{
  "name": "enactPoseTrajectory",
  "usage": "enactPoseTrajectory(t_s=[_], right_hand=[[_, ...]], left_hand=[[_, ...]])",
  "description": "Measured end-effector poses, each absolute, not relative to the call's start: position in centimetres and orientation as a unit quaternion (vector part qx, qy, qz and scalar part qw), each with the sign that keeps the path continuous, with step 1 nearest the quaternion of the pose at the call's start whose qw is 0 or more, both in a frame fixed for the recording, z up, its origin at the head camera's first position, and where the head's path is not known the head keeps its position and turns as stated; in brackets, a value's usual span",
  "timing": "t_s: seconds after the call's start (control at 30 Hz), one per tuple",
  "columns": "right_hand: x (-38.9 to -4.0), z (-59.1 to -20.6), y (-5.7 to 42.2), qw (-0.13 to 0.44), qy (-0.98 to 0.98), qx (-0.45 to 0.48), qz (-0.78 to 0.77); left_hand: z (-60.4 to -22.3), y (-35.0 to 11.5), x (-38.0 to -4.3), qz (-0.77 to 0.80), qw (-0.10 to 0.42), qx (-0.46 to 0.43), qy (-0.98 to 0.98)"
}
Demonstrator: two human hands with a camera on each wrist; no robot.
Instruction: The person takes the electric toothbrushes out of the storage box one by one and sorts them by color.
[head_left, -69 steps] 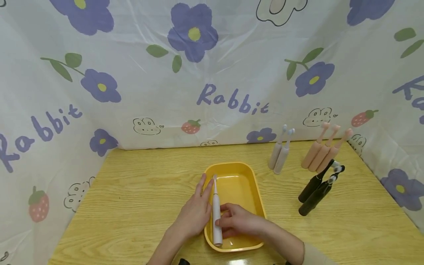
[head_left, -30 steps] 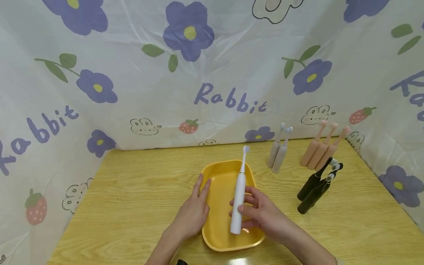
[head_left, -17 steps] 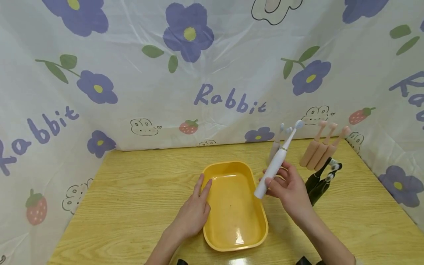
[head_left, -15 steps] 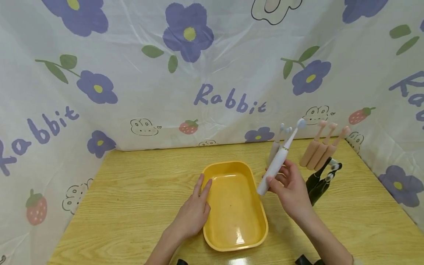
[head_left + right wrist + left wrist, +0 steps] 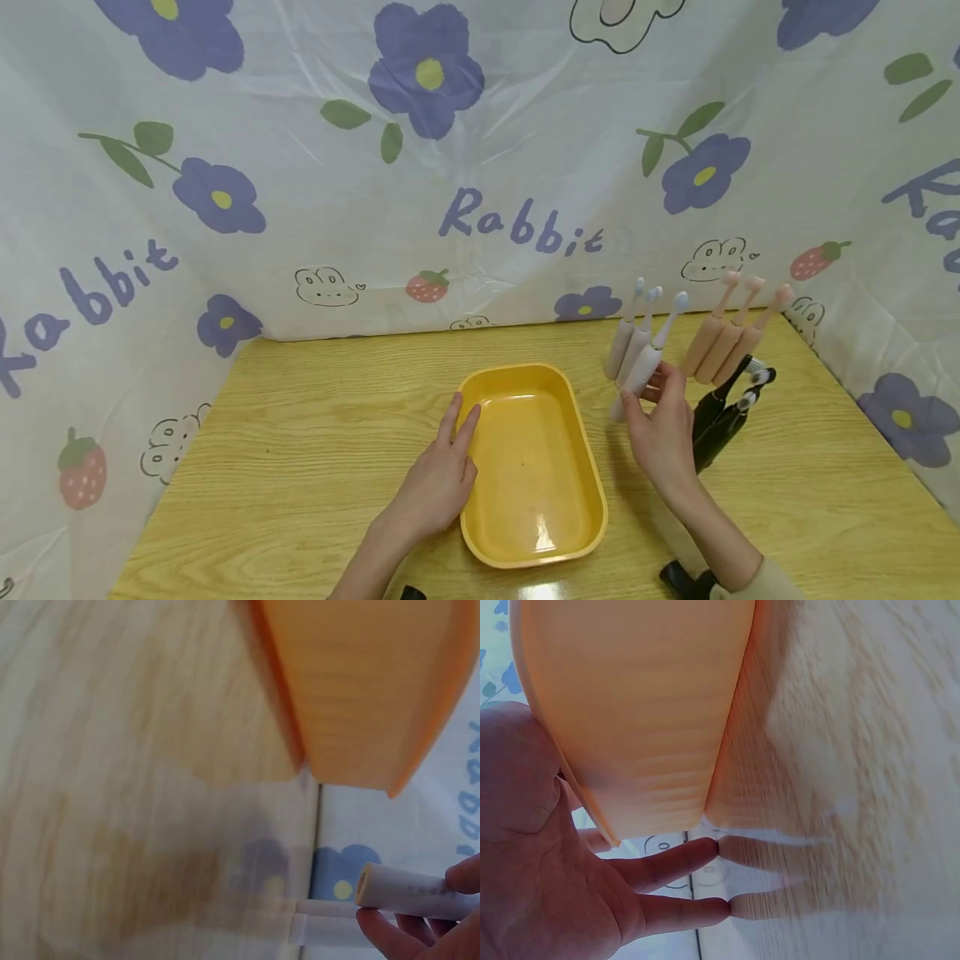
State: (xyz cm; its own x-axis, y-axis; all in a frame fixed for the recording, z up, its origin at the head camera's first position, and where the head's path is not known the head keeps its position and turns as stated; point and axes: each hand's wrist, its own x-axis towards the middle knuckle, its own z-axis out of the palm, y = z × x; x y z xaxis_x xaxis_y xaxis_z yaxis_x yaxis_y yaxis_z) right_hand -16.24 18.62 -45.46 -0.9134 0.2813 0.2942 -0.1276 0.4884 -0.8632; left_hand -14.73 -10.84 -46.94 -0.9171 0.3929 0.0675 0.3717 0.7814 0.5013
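Note:
A white electric toothbrush is pinched between the thumb and fingers of my right hand, upright with a slight tilt and its brush head up. Two more white electric toothbrushes stand upright just behind and left of it. From the right wrist view, the handle's base shows off the table surface. My left hand rests on the left rim of a yellow tray, fingers extended. Two fingertips of that hand reach the tabletop outside the tray wall in the left wrist view. The tray holds nothing.
Several other electric toothbrushes stand upright on the right: a pink group at the back and a black group in front, close beside my right hand. The wooden table ends at a patterned cloth behind.
My right hand has lifted the white toothbrush out of the tray, carried it right and back, and lowered it beside the two white ones. My left hand has stayed on the rim.

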Motion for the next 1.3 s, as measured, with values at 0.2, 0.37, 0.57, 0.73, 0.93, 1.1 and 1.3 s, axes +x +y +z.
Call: enactPoseTrajectory(t_s=[0.2,0.37,0.57,0.73,0.93,1.1,1.3], right_hand=[[-17.4,-46.9,19.0,0.21,-0.845,-0.043,0.489],[-18.2,-47.6,19.3,0.224,-0.848,-0.05,0.478],[-19.1,-48.0,19.4,0.231,-0.845,-0.065,0.478],[-19.7,-48.1,19.5,0.24,-0.846,-0.079,0.469],[-20.4,-48.2,19.6,0.238,-0.849,-0.093,0.462],[-20.6,-48.3,19.7,0.233,-0.847,-0.105,0.466],[-20.6,-48.4,19.7,0.23,-0.85,-0.105,0.463]], left_hand=[[-47.1,-10.9,-14.8,0.264,0.022,0.197,0.944],[-47.1,-10.9,-14.8,0.265,0.024,0.199,0.943],[-47.0,-11.0,-14.7,0.262,0.027,0.202,0.943],[-46.9,-11.0,-14.7,0.259,0.027,0.199,0.945],[-46.9,-11.1,-14.7,0.266,0.027,0.205,0.942],[-46.8,-11.2,-14.7,0.272,0.029,0.208,0.939],[-46.9,-11.2,-14.7,0.274,0.035,0.203,0.939]])
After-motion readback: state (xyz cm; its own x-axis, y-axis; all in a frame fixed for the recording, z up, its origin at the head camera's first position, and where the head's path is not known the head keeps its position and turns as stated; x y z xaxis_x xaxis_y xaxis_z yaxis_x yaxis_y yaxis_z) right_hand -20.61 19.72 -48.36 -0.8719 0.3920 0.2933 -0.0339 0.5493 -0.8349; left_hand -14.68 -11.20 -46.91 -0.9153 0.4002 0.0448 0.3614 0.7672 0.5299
